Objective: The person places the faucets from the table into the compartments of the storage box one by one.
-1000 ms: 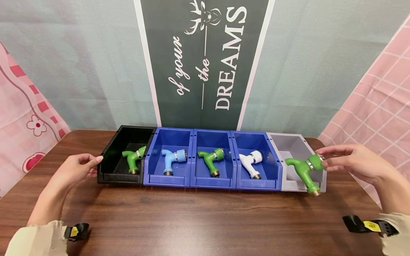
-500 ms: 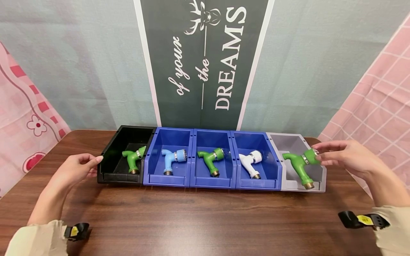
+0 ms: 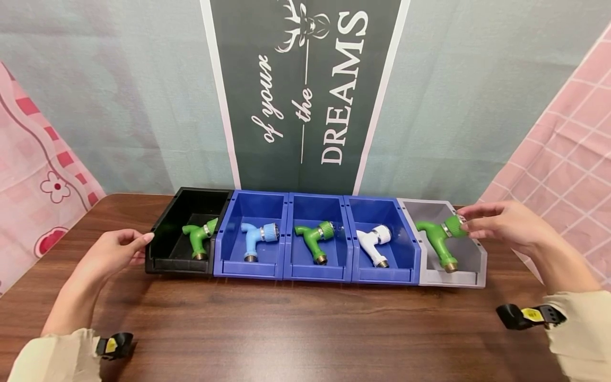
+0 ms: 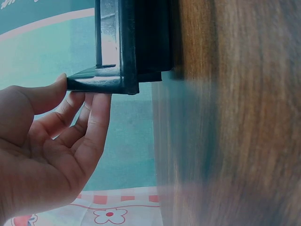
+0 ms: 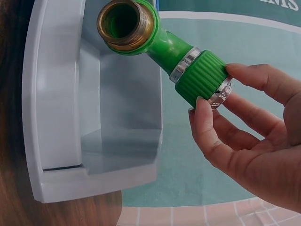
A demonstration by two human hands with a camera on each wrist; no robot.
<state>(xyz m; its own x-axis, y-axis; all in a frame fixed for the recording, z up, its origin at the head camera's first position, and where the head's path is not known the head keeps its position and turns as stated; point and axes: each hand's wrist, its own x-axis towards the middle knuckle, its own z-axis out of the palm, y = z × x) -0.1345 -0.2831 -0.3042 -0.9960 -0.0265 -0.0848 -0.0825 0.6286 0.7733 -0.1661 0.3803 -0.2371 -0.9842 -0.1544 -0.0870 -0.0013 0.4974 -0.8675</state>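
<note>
My right hand (image 3: 506,227) pinches a green tap (image 3: 441,241) by its ribbed knob, over the grey bin (image 3: 453,278) at the right end of the row. In the right wrist view the tap's brass threaded end (image 5: 123,26) shows above that bin, apart from its floor. At the other end, my left hand (image 3: 112,252) grips the side rim of the black bin (image 3: 179,266) between thumb and fingers, as the left wrist view also shows. Inside the black bin lies another green tap (image 3: 197,241).
Three blue bins stand between, holding a light blue tap (image 3: 255,236), a green tap with a brass end (image 3: 312,239) and a white tap (image 3: 372,241). The brown wooden table (image 3: 305,329) extends in front; a printed cloth (image 3: 305,106) hangs behind.
My right hand has carried the green tap leftward and away from me, from the grey bin's front right corner to over its middle. The left hand has stayed put.
</note>
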